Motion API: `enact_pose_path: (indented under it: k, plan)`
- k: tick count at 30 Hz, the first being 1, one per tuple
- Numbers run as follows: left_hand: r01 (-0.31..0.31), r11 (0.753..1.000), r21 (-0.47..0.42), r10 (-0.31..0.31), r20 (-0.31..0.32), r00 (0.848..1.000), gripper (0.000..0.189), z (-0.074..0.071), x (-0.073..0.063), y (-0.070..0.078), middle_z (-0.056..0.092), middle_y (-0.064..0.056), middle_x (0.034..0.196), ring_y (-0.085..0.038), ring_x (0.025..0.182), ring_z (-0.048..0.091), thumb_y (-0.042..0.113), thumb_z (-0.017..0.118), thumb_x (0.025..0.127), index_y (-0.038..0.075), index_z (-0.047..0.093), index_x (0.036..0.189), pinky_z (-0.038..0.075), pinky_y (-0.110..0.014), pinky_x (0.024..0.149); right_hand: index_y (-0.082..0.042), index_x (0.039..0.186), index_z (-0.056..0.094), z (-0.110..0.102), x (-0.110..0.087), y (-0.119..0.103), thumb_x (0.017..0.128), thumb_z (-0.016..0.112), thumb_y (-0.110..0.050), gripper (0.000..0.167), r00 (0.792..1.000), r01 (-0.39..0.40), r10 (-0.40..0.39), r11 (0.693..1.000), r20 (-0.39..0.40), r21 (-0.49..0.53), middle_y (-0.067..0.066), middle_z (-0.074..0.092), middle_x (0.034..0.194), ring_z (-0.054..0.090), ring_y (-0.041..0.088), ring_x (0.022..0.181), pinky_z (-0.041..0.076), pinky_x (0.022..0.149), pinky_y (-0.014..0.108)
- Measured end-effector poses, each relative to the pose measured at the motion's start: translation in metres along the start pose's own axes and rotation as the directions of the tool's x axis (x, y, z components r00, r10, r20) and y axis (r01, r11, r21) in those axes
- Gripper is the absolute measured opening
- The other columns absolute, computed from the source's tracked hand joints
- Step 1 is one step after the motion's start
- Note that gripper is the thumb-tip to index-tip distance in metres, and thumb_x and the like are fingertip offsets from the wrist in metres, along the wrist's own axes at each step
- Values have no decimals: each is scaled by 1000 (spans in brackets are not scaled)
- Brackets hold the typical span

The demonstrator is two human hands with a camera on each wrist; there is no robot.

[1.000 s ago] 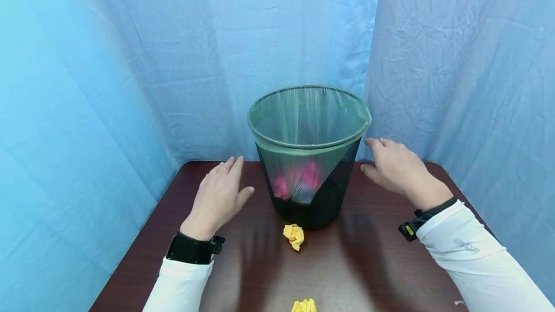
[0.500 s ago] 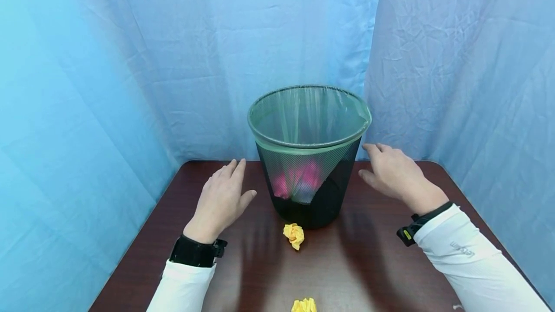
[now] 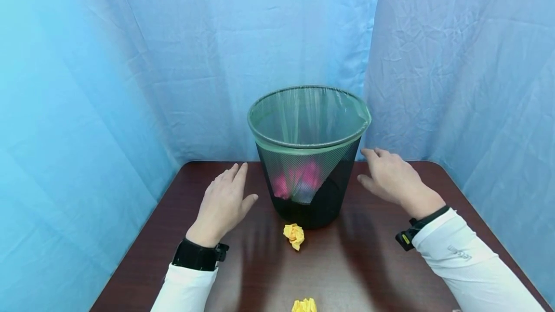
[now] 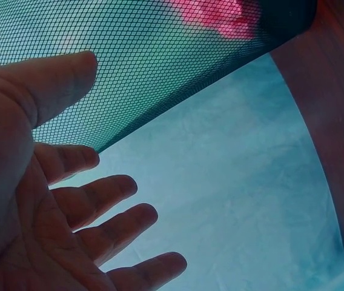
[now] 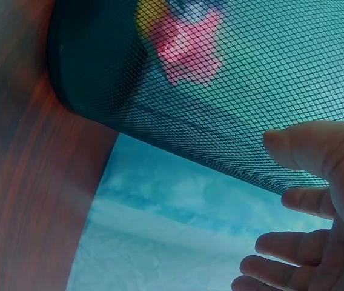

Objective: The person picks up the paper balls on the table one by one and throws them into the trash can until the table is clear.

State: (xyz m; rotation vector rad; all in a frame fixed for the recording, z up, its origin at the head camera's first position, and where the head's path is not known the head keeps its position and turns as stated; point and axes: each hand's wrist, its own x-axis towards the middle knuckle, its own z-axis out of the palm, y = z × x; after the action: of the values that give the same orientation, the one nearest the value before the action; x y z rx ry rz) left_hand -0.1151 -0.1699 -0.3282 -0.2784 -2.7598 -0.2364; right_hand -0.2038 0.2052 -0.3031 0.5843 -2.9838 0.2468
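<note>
A black mesh wastebasket (image 3: 334,187) lined with a green plastic bag (image 3: 312,110) stands upright at the back of the table. Through its mesh show pink crumpled pieces (image 5: 190,51), and in the right wrist view a bit of yellow (image 5: 151,18). My left hand (image 3: 221,201) is held to the left of the basket, fingers spread and holding nothing. On the other side, my right hand (image 3: 394,175) hovers near the basket wall, its palm turned toward the mesh, also with nothing in it. A crumpled yellow paper ball (image 3: 294,236) lies just in front of the basket's base.
Another crumpled yellow paper ball (image 3: 304,305) sits at the bottom edge of the head view. Light blue curtains (image 3: 208,61) enclose the dark brown table (image 3: 329,273) at the back and sides. Both wrists wear black bands.
Both hands have drifted slightly: the left a little right and down, the right a little left and down. The basket and paper balls stay where they were.
</note>
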Motion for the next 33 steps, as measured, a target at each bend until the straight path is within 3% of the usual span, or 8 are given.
enact_pose_path:
  k: [17,33]
  plan:
    - [-1,1000,3,1,11,1000,79,13,-6,1,54,-26,151,-45,136,56,34,81,92,-2,47,154,48,-60,110,3,155,42,12,-5,-2,97,70,-31,72,1000,-10,10,1000,15,2,36,45,153,47,57,136,45,105,71]
    - [-10,1000,2,10,1,1000,78,22,-11,4,56,-25,150,-44,134,58,34,82,91,-1,48,153,50,-59,108,3,150,49,29,-8,-4,95,72,-29,67,999,40,-40,999,-25,10,32,55,145,54,55,130,47,104,68]
